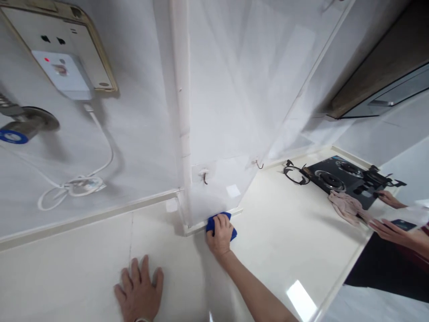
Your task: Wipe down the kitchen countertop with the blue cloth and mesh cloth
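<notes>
My right hand (219,233) grips a folded blue cloth (233,234). It presses the cloth against the low ledge at the foot of the tiled wall pillar (231,103), where the pillar meets the countertop (284,223). Fingers spread, my left hand (140,290) lies flat on the pale countertop to the left and holds nothing. Two metal hooks, a near one (205,177) and one farther right (258,164), are fixed to the pillar above the cloth.
At right, a co-worker's hands (390,232) are by a black gas stove (338,172) and a pinkish cloth (345,205). A removed burner ring (296,174) lies beside the stove. On the left wall are a socket with a plug (63,74), a looped cable (80,185) and a valve (25,125).
</notes>
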### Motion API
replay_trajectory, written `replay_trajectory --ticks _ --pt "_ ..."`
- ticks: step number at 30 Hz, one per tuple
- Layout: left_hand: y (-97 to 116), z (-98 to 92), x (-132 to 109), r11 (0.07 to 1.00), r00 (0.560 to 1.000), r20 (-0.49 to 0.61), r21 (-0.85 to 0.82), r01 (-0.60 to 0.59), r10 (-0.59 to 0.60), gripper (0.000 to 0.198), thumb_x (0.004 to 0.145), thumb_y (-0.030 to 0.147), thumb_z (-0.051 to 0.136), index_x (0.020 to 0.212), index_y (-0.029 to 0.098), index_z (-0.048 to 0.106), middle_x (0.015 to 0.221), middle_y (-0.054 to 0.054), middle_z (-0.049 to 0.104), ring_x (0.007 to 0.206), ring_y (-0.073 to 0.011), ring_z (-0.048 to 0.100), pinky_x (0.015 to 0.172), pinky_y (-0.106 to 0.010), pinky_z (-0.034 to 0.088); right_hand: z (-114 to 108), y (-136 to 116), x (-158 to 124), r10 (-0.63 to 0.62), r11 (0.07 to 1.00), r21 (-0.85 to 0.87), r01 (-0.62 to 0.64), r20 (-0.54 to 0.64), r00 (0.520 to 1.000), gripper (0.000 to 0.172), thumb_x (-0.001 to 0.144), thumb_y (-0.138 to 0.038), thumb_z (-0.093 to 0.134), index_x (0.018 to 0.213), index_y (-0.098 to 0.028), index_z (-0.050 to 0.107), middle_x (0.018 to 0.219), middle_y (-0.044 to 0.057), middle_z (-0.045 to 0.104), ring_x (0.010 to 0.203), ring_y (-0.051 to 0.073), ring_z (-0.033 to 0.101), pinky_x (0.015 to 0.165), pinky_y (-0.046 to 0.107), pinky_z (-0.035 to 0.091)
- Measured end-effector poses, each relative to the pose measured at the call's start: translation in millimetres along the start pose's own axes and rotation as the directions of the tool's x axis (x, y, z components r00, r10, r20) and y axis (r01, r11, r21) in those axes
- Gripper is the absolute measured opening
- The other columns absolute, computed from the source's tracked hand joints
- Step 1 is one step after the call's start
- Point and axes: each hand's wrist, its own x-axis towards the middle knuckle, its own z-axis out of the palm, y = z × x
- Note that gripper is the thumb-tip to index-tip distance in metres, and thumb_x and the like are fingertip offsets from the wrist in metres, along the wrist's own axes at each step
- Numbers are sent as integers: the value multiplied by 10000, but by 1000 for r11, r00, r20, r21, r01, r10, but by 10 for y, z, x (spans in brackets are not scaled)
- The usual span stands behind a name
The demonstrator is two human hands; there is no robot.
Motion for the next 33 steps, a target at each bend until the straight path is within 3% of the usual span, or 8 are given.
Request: replay_trajectory --ticks 7,13,17,19,25,27,30,33 --pt "57 -39 -21 1000 999 -51 -8 2 -2 703 956 497 206 1524 141 417 1649 -187 332 1562 -415 135 1231 -658 153 211 -717 -283 -198 980 58 190 194 961 527 758 -158 594 1286 -168 589 1311 190 582 1240 405 439 894 575 414" --pt "39 -36 23 1000 999 28 3 17 -17 688 960 502 253 1546 166 383 1663 -175 315 1549 -440 169 1223 -666 163 298 -841 -287 -302 953 36 301 198 932 358 879 -139 579 1227 -198 637 1265 156 608 1194 373 447 905 574 432" --pt "33 -1 34 999 999 -2 18 46 -46 671 965 498 259 1550 192 379 1671 -152 314 1558 -414 161 1230 -651 163 272 -831 -314 -512 859 110 501 195 836 202 926 -116 569 1077 -211 663 1165 98 655 1175 315 462 938 541 419" --pt "25 4 30 999 999 -23 14 32 -32 671 965 496 257 1541 184 396 1664 -162 327 1555 -416 168 1228 -651 167 210 -785 -378 -554 832 159 531 199 809 173 923 -103 574 1028 -212 658 1122 76 674 1150 288 482 928 512 421" --pt "41 -71 45 998 998 3 31 60 -60 689 949 511 247 1541 191 398 1669 -143 330 1550 -403 199 1236 -628 175 -173 -429 -625 -499 859 299 416 308 810 352 735 -129 666 1071 -235 646 1150 63 704 1129 299 540 867 452 454" --pt "64 -113 55 998 997 31 24 65 -66 697 945 509 237 1540 185 398 1672 -143 324 1552 -402 198 1241 -621 169 -338 -278 -631 -415 890 339 304 328 849 374 695 -150 648 1054 -251 659 1114 53 717 1090 298 572 838 421 480" --pt "75 -174 60 996 996 54 -40 75 -72 710 941 511 223 1536 168 404 1678 -156 306 1561 -407 165 1252 -626 127 -605 -37 -577 -162 934 352 57 277 947 315 745 -172 589 1038 -245 676 1027 54 719 998 263 621 848 385 520" --pt "64 -231 46 989 992 97 -121 88 -76 725 936 524 227 1537 155 397 1694 -161 259 1579 -404 87 1263 -628 75 -864 270 -567 -58 928 371 -32 228 972 262 863 -273 585 1107 -236 671 1081 70 702 1004 250 644 907 386 541"
